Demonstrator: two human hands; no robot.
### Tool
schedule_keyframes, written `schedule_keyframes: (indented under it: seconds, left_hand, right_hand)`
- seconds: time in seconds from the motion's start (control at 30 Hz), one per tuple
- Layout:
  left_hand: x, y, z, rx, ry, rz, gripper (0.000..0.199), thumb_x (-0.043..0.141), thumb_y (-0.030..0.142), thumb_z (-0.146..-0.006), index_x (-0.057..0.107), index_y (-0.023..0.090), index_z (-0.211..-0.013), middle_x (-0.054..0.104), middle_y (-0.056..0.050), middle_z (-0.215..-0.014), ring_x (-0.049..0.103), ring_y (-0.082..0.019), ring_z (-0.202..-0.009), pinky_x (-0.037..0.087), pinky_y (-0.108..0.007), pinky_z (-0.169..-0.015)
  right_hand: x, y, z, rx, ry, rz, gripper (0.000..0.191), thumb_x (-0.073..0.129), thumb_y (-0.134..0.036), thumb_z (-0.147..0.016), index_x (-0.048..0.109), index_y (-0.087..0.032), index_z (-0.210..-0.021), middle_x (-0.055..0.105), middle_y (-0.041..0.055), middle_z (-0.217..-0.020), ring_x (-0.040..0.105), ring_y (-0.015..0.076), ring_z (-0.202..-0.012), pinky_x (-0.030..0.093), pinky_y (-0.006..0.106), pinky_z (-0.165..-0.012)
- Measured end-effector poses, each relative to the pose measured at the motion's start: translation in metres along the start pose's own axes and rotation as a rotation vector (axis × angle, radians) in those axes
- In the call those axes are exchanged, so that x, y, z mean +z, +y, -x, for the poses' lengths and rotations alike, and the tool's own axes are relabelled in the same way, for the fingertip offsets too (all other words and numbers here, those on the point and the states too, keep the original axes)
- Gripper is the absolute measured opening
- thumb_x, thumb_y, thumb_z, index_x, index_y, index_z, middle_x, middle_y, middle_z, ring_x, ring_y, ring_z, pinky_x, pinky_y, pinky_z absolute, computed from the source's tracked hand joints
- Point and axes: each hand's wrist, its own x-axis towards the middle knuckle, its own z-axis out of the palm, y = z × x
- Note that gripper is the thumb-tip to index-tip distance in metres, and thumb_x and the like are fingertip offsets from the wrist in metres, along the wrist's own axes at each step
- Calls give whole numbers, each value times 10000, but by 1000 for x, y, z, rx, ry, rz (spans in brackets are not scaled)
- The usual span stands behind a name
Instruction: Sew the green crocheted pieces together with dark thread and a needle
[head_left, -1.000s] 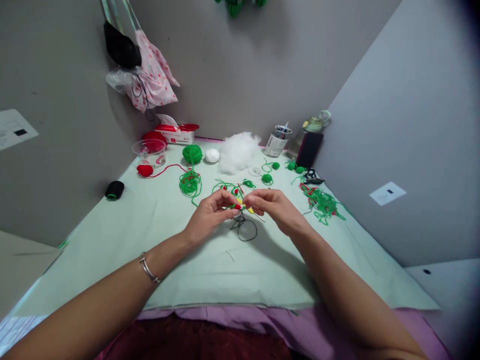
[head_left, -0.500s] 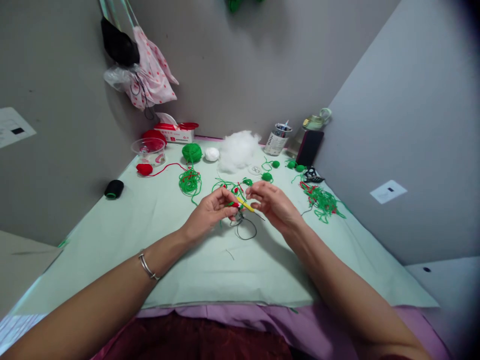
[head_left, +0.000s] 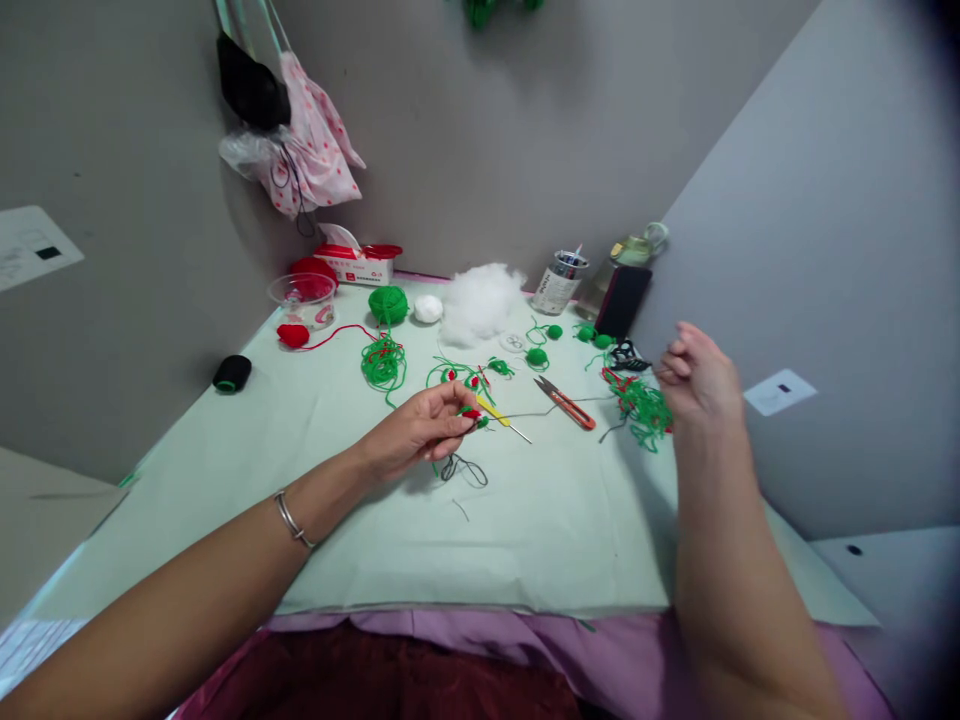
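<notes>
While your left hand [head_left: 421, 425] pinches a red-and-green crochet piece [head_left: 471, 414] above the tabletop [head_left: 360, 550], dark thread [head_left: 519, 415] stretches toward your curled right hand [head_left: 699, 372], whose hold I cannot tell; it seems partly drawn, slack loops [head_left: 450, 467] left below

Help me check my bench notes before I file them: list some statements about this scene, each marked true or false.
1. The left hand pinches a small red-and-green crochet piece. True.
2. The right hand grips the thread snips. False: they lie on the tablecloth, apart from that hand.
3. A yellow-handled crochet hook lies on the tablecloth. True.
4. The phone lies flat. False: it stands tilted in front of the bottle.
5. The green yarn ball sits left of the white ball. True.
</notes>
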Motion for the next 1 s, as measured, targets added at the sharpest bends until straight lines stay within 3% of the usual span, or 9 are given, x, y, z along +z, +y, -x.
schedule_keyframes:
  seconds: [0.17, 0.27, 0.37, 0.47, 0.57, 0.67, 0.83, 0.93, 1.0]
  left_hand:
    - [-2, 0, -1, -1, 38, -11, 260, 749, 272, -828, 540, 168, -944, 428, 98, -545, 313, -15, -387, 176, -157, -387]
    - [-2, 0, -2, 0, 62, -18, 267, 751, 281, -823, 539, 172, -943, 438, 96, -543, 325, -17, -382, 187, -156, -389]
    - [-3, -1, -2, 4, 80, -40, 252, 738, 296, -835, 547, 173, -945, 444, 94, -518, 336, -24, -382, 194, -154, -389]
    - [-4, -2, -2, 8, 84, -54, 242, 731, 301, -840, 554, 173, -945, 468, 85, -517, 353, -27, -386, 203, -153, -388]
    - [-5, -2, -2, -8, 73, -47, 245, 735, 289, -836, 547, 175, -944, 476, 84, -519, 364, -25, -384, 208, -152, -388]
    - [-5, -2, -2, -21, 60, -29, 244, 740, 271, -832, 542, 176, -938, 472, 84, -522, 372, -24, -386, 215, -151, -383]
    - [-4, -2, -2, -37, 24, -10, 229, 739, 256, -833, 552, 169, -934, 514, 62, -590, 402, -22, -399, 238, -154, -375]
    - [-4, -2, -1, -40, 26, 0, 234, 743, 251, -826, 555, 165, -936, 514, 62, -606, 415, -23, -411, 245, -152, -375]
    - [-4, -2, -1, -38, 34, 6, 245, 751, 251, -816, 557, 163, -938, 519, 60, -624, 422, -23, -417, 250, -152, -373]
  right_hand:
    - [48, 21, 56, 164, -499, 226, 200, 790, -177, -747, 755, -139, -940, 492, -35, -591, 353, 59, -513, 203, 228, -472]
    - [70, 30, 90, 59, -909, 514, 173, 656, -254, -880, 771, -179, -985, 564, 0, -737, 431, 89, -627, 314, 248, -551]
    - [82, 37, 109, -31, -1043, 628, 206, 636, -320, -906, 757, -184, -1001, 590, 17, -854, 474, 102, -696, 360, 260, -611]
    - [86, 42, 112, -26, -1058, 643, 235, 688, -384, -871, 745, -164, -931, 571, 10, -802, 476, 103, -668, 373, 263, -608]
    - [81, 44, 98, -86, -952, 638, 242, 688, -391, -854, 731, -155, -819, 607, 23, -775, 514, 121, -687, 393, 270, -632]
    - [62, 44, 66, -152, -708, 748, 211, 696, -365, -827, 720, -158, -796, 665, 43, -770, 548, 147, -700, 408, 285, -650]
    - [15, 44, 10, -318, -301, 1184, 125, 644, -194, -830, 726, -148, -748, 696, 112, -771, 556, 186, -708, 384, 340, -685]
    - [8, 42, 6, -336, -323, 1269, 113, 647, -107, -788, 747, -140, -746, 691, 136, -810, 529, 190, -709, 362, 364, -705]
    - [19, 39, 21, -315, -441, 1243, 131, 669, -148, -800, 777, -153, -875, 694, 114, -867, 530, 173, -696, 377, 343, -690]
